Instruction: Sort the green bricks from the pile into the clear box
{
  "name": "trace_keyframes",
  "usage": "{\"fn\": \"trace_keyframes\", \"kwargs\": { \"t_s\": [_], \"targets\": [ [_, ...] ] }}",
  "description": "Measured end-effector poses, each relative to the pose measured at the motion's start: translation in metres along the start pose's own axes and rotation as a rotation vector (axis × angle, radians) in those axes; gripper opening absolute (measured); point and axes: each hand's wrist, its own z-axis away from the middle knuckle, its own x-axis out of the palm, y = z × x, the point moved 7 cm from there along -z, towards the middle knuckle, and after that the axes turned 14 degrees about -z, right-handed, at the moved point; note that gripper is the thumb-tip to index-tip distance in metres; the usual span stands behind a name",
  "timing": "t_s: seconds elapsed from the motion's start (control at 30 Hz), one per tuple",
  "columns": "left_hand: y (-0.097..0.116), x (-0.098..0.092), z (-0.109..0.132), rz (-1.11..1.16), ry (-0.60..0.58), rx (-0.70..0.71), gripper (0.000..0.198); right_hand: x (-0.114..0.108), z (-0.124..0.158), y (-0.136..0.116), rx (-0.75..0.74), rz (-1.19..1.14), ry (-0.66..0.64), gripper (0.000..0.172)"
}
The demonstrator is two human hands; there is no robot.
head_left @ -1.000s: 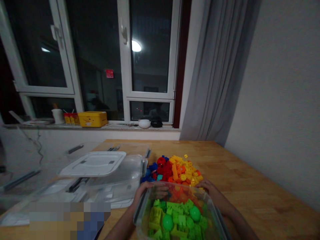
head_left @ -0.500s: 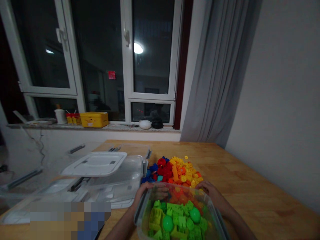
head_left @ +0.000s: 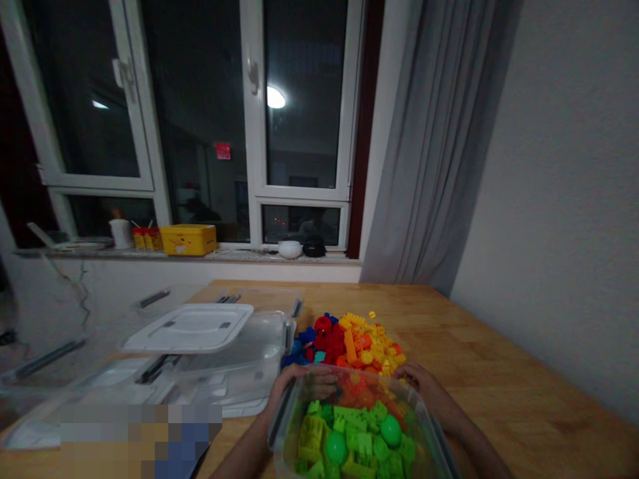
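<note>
A clear plastic storage box [head_left: 434, 426] with dark side latches stands close to me, holding lime and green toy blocks [head_left: 359, 426] and two round green pieces. My left hand [head_left: 299, 386] wraps round its far left corner, and its fingers show through the clear wall. Just beyond the box's far right corner, my right hand [head_left: 417, 380] has its fingers curled in by the edge of the block pile. What those fingertips hold, if anything, is hidden. Yellow and orange blocks [head_left: 369, 339] lie in front of that hand, beside red blocks [head_left: 329, 339] and blue blocks [head_left: 302, 349].
Several clear boxes [head_left: 234, 359] and a white lid [head_left: 192, 327] are stacked at the left of the wooden table [head_left: 499, 372]. Behind it, the windowsill [head_left: 239, 255] carries a yellow box [head_left: 188, 239], a white bowl [head_left: 290, 249] and a black one. A grey curtain [head_left: 424, 146] hangs at the right.
Almost nothing differs. My right hand has shifted very slightly to the right, and my left hand stays on the storage box.
</note>
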Motion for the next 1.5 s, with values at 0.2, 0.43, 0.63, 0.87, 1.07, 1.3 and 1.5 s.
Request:
{"fn": "trace_keyframes", "kwargs": {
  "t_s": [0.2, 0.43, 0.63, 0.87, 1.07, 1.3, 1.5],
  "targets": [
    [0.001, -0.001, 0.0, -0.004, 0.032, 0.003, 0.044, 0.003, 0.002, 0.002, 0.009, -0.013, -0.038, 0.016],
    [0.0, -0.001, 0.0, 0.007, 0.006, 0.023, 0.045, 0.002, 0.0, 0.0, -0.029, -0.026, -0.006, 0.012],
    [-0.003, -0.004, -0.002, 0.0, -0.05, 0.02, 0.048, -0.005, -0.003, 0.003, -0.066, -0.054, 0.061, 0.012],
    [-0.006, -0.009, -0.005, 0.018, -0.047, 0.013, 0.046, -0.013, -0.004, 0.016, 0.041, -0.119, 0.192, 0.027],
    [-0.005, -0.007, -0.003, 0.027, -0.041, 0.015, 0.048, -0.025, -0.004, 0.011, 0.054, -0.311, 0.306, 0.04],
    [-0.009, -0.014, -0.005, 0.009, -0.059, 0.011, 0.049, -0.013, 0.009, 0.016, 0.111, -0.856, 0.115, 0.026],
    [-0.008, -0.013, -0.004, -0.006, -0.043, 0.015, 0.048, 0.009, 0.017, 0.001, 0.123, -0.935, -0.128, 0.031]
  ]
}}
